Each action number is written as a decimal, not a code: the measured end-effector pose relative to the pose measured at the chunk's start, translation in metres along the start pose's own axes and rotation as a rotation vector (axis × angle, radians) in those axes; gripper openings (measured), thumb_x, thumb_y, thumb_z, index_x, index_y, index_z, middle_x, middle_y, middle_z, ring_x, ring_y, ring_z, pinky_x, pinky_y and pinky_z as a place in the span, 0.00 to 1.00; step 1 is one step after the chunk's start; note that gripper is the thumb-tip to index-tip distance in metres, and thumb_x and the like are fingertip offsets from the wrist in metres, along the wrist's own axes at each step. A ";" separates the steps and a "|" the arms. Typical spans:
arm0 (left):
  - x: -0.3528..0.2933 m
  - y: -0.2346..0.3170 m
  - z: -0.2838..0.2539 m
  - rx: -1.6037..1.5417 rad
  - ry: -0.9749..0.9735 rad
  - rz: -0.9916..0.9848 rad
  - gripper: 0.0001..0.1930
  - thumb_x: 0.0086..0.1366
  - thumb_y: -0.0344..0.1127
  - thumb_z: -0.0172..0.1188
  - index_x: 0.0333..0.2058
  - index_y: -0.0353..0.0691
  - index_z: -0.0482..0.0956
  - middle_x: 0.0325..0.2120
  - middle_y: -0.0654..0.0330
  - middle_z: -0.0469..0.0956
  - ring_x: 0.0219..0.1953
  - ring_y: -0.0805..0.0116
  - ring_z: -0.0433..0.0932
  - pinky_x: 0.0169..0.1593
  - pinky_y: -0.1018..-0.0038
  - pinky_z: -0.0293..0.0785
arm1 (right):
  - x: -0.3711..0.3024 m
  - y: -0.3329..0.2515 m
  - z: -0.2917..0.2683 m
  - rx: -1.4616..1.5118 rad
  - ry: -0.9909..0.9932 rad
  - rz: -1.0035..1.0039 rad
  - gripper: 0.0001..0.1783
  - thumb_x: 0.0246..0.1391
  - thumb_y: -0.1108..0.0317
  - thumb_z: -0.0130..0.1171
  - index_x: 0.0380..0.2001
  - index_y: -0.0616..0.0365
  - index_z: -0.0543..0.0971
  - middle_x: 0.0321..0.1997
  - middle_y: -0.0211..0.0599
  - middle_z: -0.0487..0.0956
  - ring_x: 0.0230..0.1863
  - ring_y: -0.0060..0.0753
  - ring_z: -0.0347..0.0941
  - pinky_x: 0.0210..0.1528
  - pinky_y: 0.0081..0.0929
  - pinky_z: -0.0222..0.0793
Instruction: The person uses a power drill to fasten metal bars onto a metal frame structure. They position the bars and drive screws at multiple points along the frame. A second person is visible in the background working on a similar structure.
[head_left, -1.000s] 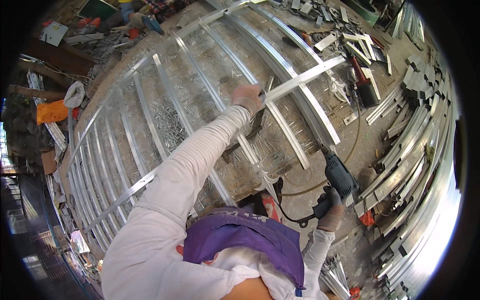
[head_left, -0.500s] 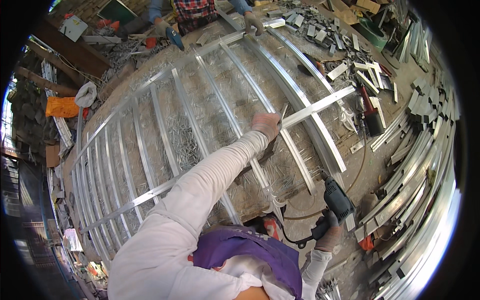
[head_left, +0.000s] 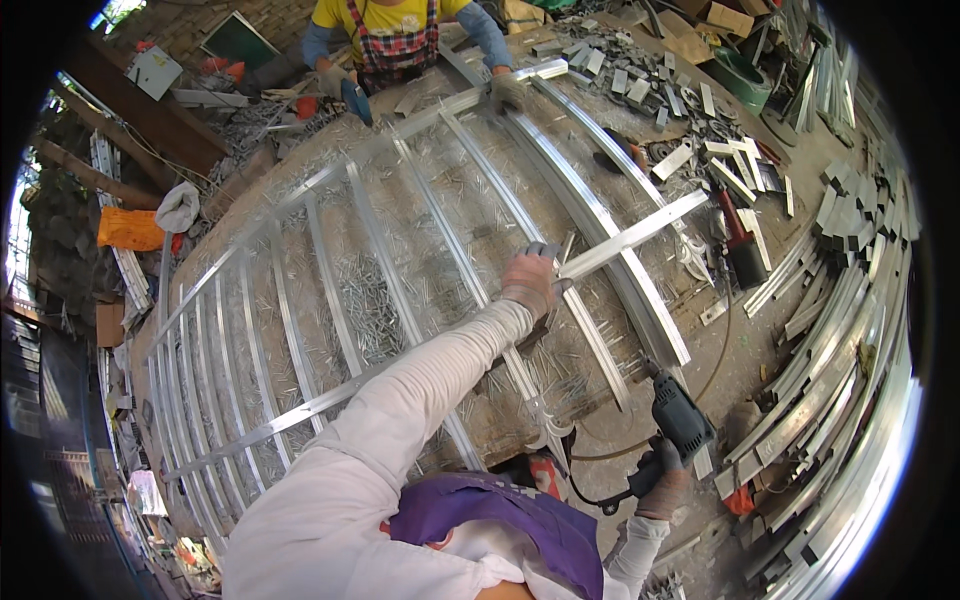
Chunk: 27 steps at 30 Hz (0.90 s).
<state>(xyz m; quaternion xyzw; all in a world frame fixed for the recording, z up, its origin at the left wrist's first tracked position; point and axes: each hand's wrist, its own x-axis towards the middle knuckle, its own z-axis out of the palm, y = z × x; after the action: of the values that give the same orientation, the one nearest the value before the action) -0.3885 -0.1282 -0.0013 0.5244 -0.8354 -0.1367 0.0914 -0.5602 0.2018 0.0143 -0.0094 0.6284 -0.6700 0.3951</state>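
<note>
A ladder-like frame of shiny metal strips lies across the work table, with many crosswise slats (head_left: 470,140) over two long rails. My left hand (head_left: 530,280), in a dark-tipped glove, is closed around the near rail (head_left: 645,232) where a slat crosses it. The palm hides part of that joint. In my right hand (head_left: 662,488) I hold a dark green and black power drill (head_left: 682,415) by its handle. Its tip points away from me, near the slats' close ends. A cord runs from the handle toward a red object (head_left: 545,478) at the table's near edge.
Across the table a co-worker's gloved hand (head_left: 508,92) rests at the far rail; the other holds a blue tool (head_left: 356,102). Loose metal pins (head_left: 370,300) cover the tabletop. A red and black tool (head_left: 740,245) lies right. Stacked metal strips (head_left: 830,400) line the right side.
The whole view has shifted, so the scene sits slightly lower. My left fingertips show more at the rail. My right hand still holds the drill. The co-worker's hands stay near the far rail.
</note>
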 end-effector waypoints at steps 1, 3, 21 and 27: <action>-0.002 -0.002 0.003 -0.012 -0.005 -0.028 0.35 0.53 0.51 0.67 0.56 0.42 0.67 0.49 0.48 0.72 0.54 0.50 0.69 0.56 0.61 0.68 | -0.001 -0.001 0.002 -0.007 0.012 0.000 0.23 0.45 0.62 0.67 0.44 0.59 0.74 0.31 0.36 0.79 0.21 0.25 0.73 0.21 0.23 0.69; -0.004 -0.005 0.006 -0.032 -0.011 -0.072 0.36 0.52 0.51 0.67 0.57 0.42 0.66 0.50 0.47 0.71 0.55 0.49 0.68 0.57 0.61 0.67 | 0.000 0.001 -0.001 -0.029 0.001 -0.010 0.23 0.45 0.63 0.67 0.44 0.59 0.74 0.30 0.36 0.80 0.20 0.26 0.73 0.21 0.23 0.69; -0.005 -0.027 0.033 -0.236 0.088 -0.030 0.37 0.50 0.49 0.71 0.54 0.38 0.67 0.47 0.46 0.72 0.48 0.48 0.74 0.52 0.60 0.71 | 0.005 -0.019 -0.001 -0.047 0.050 -0.092 0.20 0.47 0.69 0.66 0.44 0.58 0.74 0.31 0.35 0.80 0.19 0.25 0.73 0.21 0.22 0.68; -0.006 -0.024 0.030 -0.280 0.057 -0.030 0.37 0.50 0.48 0.71 0.55 0.38 0.67 0.49 0.47 0.71 0.50 0.50 0.74 0.54 0.63 0.72 | 0.009 -0.028 -0.006 -0.083 0.092 -0.102 0.23 0.46 0.64 0.68 0.45 0.60 0.75 0.31 0.37 0.80 0.20 0.26 0.74 0.22 0.23 0.70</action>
<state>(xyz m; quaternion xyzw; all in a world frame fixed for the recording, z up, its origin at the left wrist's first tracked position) -0.3745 -0.1281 -0.0372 0.5227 -0.7973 -0.2383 0.1851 -0.5840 0.1985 0.0327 -0.0267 0.6718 -0.6623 0.3306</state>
